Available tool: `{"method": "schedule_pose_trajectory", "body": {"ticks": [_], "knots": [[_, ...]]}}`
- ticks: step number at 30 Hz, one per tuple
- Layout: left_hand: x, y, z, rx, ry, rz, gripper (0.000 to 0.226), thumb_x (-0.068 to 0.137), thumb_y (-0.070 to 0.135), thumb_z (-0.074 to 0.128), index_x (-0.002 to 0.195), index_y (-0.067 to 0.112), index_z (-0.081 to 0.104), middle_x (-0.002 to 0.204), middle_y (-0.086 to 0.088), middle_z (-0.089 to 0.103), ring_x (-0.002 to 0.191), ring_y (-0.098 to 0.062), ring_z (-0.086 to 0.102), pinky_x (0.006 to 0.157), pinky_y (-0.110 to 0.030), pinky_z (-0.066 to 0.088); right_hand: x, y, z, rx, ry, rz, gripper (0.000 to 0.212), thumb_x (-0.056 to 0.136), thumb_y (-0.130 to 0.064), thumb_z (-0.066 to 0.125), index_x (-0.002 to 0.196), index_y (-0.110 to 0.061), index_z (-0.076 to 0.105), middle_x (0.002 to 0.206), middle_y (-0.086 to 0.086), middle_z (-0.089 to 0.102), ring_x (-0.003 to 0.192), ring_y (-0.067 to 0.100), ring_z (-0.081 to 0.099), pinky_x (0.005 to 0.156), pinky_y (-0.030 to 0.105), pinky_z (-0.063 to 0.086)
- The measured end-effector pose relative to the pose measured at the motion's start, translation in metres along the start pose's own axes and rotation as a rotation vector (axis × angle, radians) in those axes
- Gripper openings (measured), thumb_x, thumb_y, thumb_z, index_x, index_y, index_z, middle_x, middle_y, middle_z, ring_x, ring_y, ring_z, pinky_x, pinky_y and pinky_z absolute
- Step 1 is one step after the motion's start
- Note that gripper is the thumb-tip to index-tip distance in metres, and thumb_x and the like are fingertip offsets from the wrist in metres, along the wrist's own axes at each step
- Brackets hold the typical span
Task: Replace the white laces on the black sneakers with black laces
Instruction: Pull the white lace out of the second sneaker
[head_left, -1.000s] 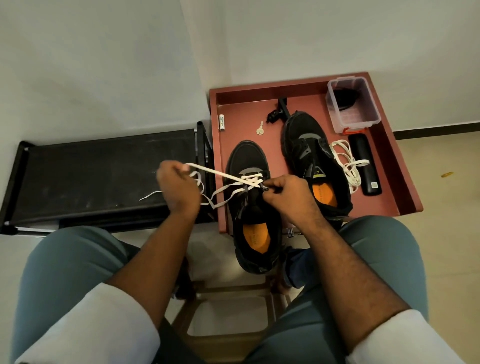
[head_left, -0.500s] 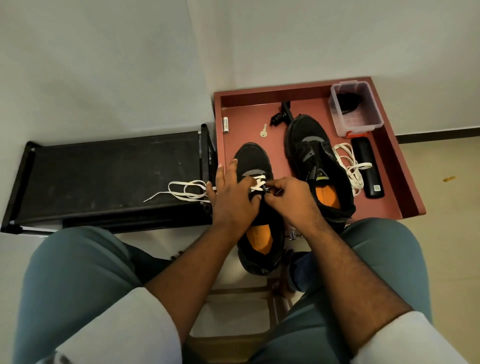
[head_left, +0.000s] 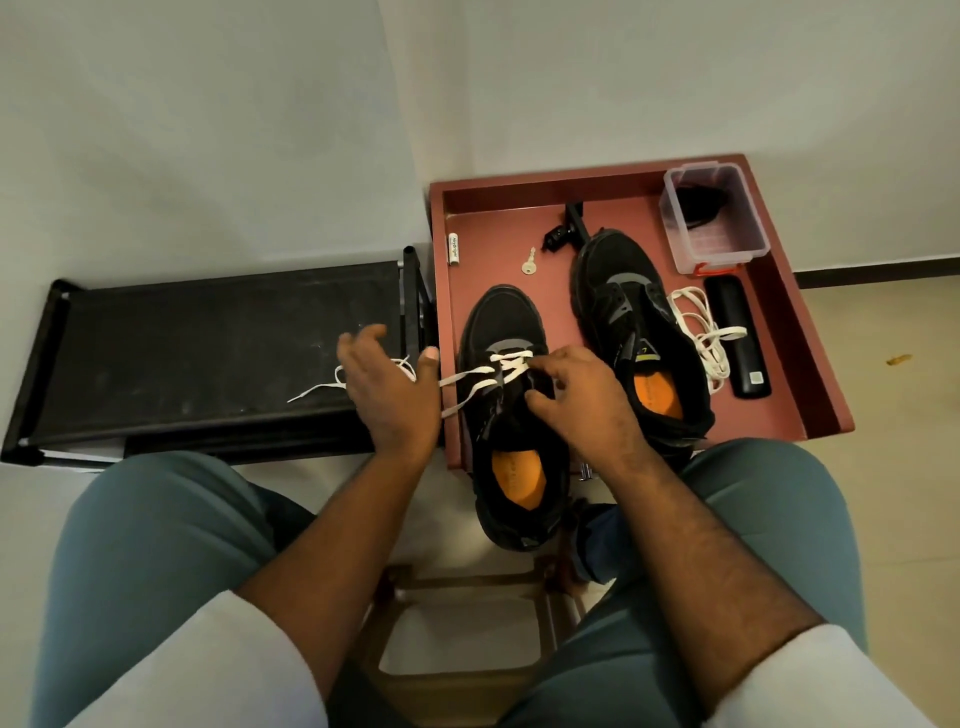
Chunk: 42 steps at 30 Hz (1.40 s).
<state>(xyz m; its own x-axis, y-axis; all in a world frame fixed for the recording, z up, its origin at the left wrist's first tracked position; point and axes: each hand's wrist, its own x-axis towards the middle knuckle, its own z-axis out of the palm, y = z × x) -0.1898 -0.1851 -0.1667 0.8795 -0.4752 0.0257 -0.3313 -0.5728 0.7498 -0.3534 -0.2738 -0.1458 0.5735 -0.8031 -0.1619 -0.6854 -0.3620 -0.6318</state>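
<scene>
White lace (head_left: 470, 378) trails left off the near sneaker (head_left: 511, 415) for unthreading: right hand (head_left: 582, 400) apparently steadies its eyelets, fingers bent, while left hand (head_left: 389, 387) hovers spread, empty.

Looks like a home, likely a corner by the entrance: plain white walls (head_left: 208, 130) and pale tiled floor (head_left: 883, 389), low black fabric shoe rack (head_left: 182, 353) left of the hands, red-brown wooden tray table (head_left: 810, 364) holding small brass key (head_left: 529, 261), black remote (head_left: 737, 338) and clear plastic box (head_left: 714, 218) beyond them.

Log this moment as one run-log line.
step: unlacing left sneaker | white lace part-threaded | left hand open above lace | right hand on tongue | other sneaker laceless
</scene>
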Motion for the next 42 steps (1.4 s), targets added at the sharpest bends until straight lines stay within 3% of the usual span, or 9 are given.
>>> {"method": "schedule_pose_trajectory", "body": {"ticks": [3,7,18,22,24,29,31,35,42], "knots": [[-0.018,0.01,-0.005,0.02,-0.262,0.32,0.019,0.089,0.036,0.062,0.096,0.018,0.059,0.099,0.0,0.057,0.092,-0.017,0.055,0.08,-0.041,0.05,0.0,-0.004,0.006,-0.211,0.033,-0.14,0.046,0.083,-0.021,0.073,0.128,-0.02,0.062,0.127,0.001,0.052,0.115,0.021,0.046,0.098,0.032,0.042],[-0.032,0.019,-0.001,0.061,-0.556,0.259,0.016,0.083,0.029,0.071,0.088,0.015,0.063,0.076,0.001,0.061,0.073,-0.016,0.058,0.07,-0.039,0.052,0.004,-0.014,0.013,-0.396,0.04,-0.142,0.034,0.088,-0.025,0.066,0.121,-0.021,0.066,0.136,0.0,0.049,0.12,0.024,0.043,0.097,0.038,0.037],[-0.023,0.017,-0.003,-0.068,-0.555,0.008,0.006,0.079,0.013,0.069,0.084,0.012,0.07,0.069,-0.006,0.069,0.068,-0.022,0.066,0.072,-0.04,0.058,0.007,-0.008,0.026,-0.368,0.056,-0.172,0.021,0.089,-0.028,0.063,0.108,-0.024,0.072,0.145,-0.006,0.043,0.128,0.023,0.035,0.098,0.039,0.031],[-0.022,0.013,-0.004,-0.106,-0.565,-0.003,0.01,0.083,0.01,0.066,0.084,0.018,0.072,0.067,-0.011,0.068,0.06,-0.019,0.06,0.067,-0.044,0.059,0.012,0.008,0.017,0.369,0.365,0.217,0.006,0.084,-0.012,0.072,0.09,-0.011,0.075,0.124,0.0,0.055,0.114,0.017,0.053,0.092,0.015,0.04],[-0.023,0.013,-0.004,-0.102,-0.57,0.002,0.01,0.084,0.01,0.065,0.08,0.015,0.072,0.066,-0.014,0.066,0.058,-0.019,0.058,0.065,-0.046,0.059,0.013,0.011,0.007,0.507,0.451,0.322,0.006,0.084,-0.008,0.072,0.09,-0.011,0.073,0.119,0.002,0.055,0.109,0.018,0.057,0.087,0.007,0.044],[-0.024,0.017,-0.003,-0.082,-0.603,0.051,0.02,0.078,0.024,0.061,0.085,0.01,0.075,0.067,-0.008,0.07,0.067,-0.023,0.067,0.072,-0.045,0.057,0.004,-0.009,0.015,-0.002,0.231,-0.139,0.034,0.082,-0.02,0.074,0.116,-0.015,0.069,0.133,0.002,0.05,0.124,0.017,0.042,0.102,0.024,0.037],[-0.023,0.017,-0.004,-0.056,-0.62,0.068,0.023,0.078,0.026,0.06,0.087,0.012,0.076,0.069,-0.004,0.071,0.069,-0.022,0.068,0.072,-0.043,0.057,0.005,-0.013,0.026,-0.311,0.118,-0.185,0.032,0.083,-0.024,0.071,0.114,-0.017,0.07,0.144,0.006,0.045,0.133,0.024,0.036,0.106,0.038,0.036],[-0.024,0.017,-0.004,-0.034,-0.61,0.083,0.027,0.076,0.028,0.058,0.086,0.012,0.077,0.072,-0.005,0.072,0.071,-0.02,0.069,0.073,-0.041,0.057,0.006,-0.011,0.033,-0.416,0.084,-0.193,0.019,0.089,-0.024,0.063,0.102,-0.016,0.075,0.148,0.004,0.043,0.136,0.027,0.034,0.105,0.045,0.034],[-0.023,0.012,-0.002,-0.034,-0.613,0.08,0.018,0.081,0.02,0.063,0.075,0.007,0.073,0.065,-0.009,0.069,0.065,-0.023,0.066,0.068,-0.041,0.057,0.011,0.005,-0.007,0.33,0.649,0.171,0.01,0.088,-0.013,0.067,0.094,-0.005,0.07,0.116,0.009,0.059,0.108,0.025,0.054,0.093,0.038,0.05]]}}
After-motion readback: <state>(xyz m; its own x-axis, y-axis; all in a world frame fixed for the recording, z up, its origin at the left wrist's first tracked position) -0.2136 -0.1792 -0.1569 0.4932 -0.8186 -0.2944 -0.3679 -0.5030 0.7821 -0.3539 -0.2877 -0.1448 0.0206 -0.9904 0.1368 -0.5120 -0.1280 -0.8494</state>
